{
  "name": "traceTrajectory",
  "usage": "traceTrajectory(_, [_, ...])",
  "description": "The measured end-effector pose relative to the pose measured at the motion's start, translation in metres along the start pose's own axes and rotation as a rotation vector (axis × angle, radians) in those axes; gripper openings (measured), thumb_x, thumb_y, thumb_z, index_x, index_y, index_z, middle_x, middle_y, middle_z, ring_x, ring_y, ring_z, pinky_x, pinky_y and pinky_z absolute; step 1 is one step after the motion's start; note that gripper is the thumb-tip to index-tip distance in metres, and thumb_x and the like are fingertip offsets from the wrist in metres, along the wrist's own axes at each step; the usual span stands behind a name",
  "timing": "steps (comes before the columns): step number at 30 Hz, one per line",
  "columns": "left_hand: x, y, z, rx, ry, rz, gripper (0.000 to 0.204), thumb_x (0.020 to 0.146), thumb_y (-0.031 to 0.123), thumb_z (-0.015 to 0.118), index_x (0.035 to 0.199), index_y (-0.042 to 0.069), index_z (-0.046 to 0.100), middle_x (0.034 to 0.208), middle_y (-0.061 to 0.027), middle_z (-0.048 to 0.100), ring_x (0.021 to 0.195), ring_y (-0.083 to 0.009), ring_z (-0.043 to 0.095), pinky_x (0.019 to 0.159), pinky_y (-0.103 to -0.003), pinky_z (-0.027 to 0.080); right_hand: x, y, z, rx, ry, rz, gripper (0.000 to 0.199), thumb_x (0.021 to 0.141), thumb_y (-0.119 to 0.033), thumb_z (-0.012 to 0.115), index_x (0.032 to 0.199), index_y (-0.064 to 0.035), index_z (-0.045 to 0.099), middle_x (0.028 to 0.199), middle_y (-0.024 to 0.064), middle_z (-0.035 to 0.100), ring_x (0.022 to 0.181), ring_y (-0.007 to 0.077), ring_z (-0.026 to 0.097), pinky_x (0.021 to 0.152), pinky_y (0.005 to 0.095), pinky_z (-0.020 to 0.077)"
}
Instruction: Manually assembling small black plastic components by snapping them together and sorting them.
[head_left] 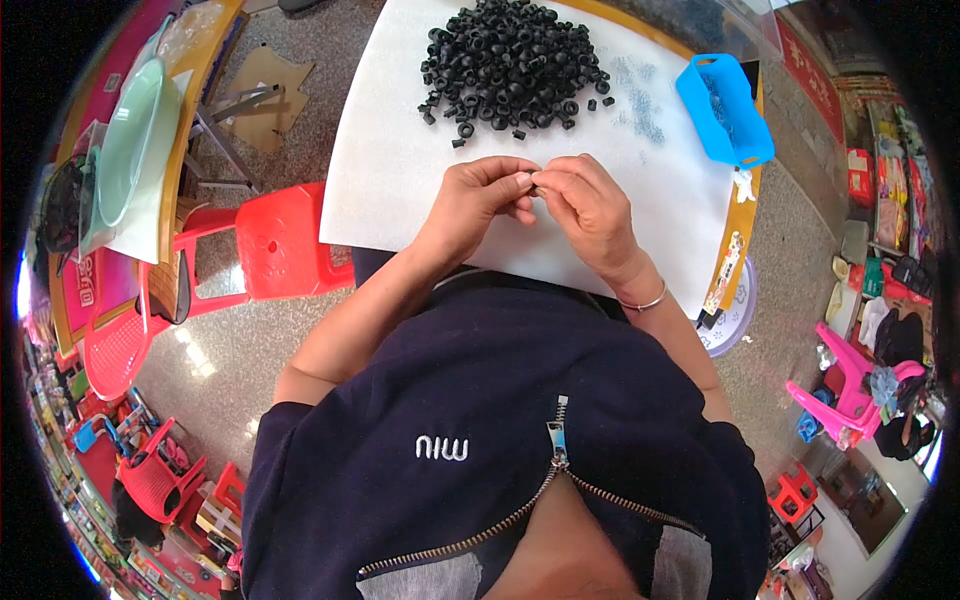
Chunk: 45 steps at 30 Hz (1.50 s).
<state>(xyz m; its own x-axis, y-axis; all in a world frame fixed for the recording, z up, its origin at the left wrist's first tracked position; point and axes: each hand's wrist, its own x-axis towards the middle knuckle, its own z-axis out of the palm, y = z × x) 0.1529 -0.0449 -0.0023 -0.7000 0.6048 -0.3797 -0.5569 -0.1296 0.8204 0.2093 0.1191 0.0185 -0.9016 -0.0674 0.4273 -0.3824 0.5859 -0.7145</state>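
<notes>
My left hand (480,200) and my right hand (592,212) meet over the near part of a white-covered table (400,190). Thumb and fingers of each are pinched together, fingertips touching. Between them a tiny dark piece barely shows; the fingers hide most of it. Beyond the hands lies a large heap of small black ring-like plastic or rubber parts (505,65), with a few loose ones at its near edge. To the right of the heap, many tiny grey-blue bits (640,105) are scattered on the white sheet.
A blue plastic basket (755,140) with small bits inside stands at the table's right edge, a crumpled white tissue (743,186) near it. Left of the table are red plastic stools (275,242) and a pale green basin (135,140) on another table. A pink chair (850,385) stands at right.
</notes>
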Motion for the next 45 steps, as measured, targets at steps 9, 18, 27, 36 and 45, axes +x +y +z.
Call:
traceTrajectory(9, [0.005,0.003,0.007,-0.072,-0.039,0.022,0.029,0.089,0.012,0.059,0.111,-0.007,0.059,0.089,-0.0093,0.065,0.068,-0.0124,0.060,0.068,-0.025,0.052,-0.003,0.003,0.001,0.095,0.080,0.139,0.018,0.078,0.005,0.061,0.093,-0.0033,0.062,0.089,0.0080,0.060,0.077,0.0193,0.061,0.065,0.0282,0.0497])
traceTrajectory(18, [0.007,0.006,0.003,0.156,-0.115,-0.001,0.031,0.090,0.016,0.059,0.110,-0.007,0.059,0.092,-0.0086,0.064,0.071,-0.0117,0.060,0.067,-0.024,0.050,-0.008,-0.002,0.003,0.159,0.011,0.256,0.018,0.079,0.002,0.059,0.096,-0.0031,0.060,0.089,0.0081,0.059,0.077,0.0188,0.061,0.067,0.0295,0.0497])
traceTrajectory(27, [0.009,-0.003,0.001,0.062,-0.132,-0.041,0.032,0.095,0.018,0.049,0.114,-0.007,0.054,0.083,-0.0056,0.058,0.064,-0.0115,0.053,0.057,-0.024,0.046,-0.011,-0.001,0.006,0.167,0.008,0.306,0.021,0.083,-0.002,0.059,0.104,-0.0014,0.058,0.099,0.0095,0.057,0.088,0.0166,0.058,0.075,0.0280,0.0484])
traceTrajectory(36, [0.001,-0.008,0.028,0.060,-0.062,0.052,0.026,0.098,0.026,0.043,0.095,0.002,0.053,0.067,-0.0004,0.048,0.054,-0.0082,0.045,0.046,-0.023,0.037,-0.009,-0.010,0.032,0.692,0.084,0.572,0.037,0.098,-0.030,0.040,0.113,0.0011,0.052,0.106,0.0112,0.052,0.095,0.0189,0.053,0.085,0.0294,0.0429])
traceTrajectory(45, [0.011,-0.005,0.029,-0.130,-0.076,0.027,0.025,0.097,0.025,0.045,0.100,0.002,0.055,0.077,-0.0007,0.053,0.066,-0.0084,0.049,0.057,-0.025,0.044,-0.002,-0.007,0.028,0.501,0.175,0.435,0.032,0.096,-0.028,0.045,0.109,-0.0008,0.055,0.103,0.0127,0.052,0.095,0.0230,0.052,0.086,0.0335,0.0422])
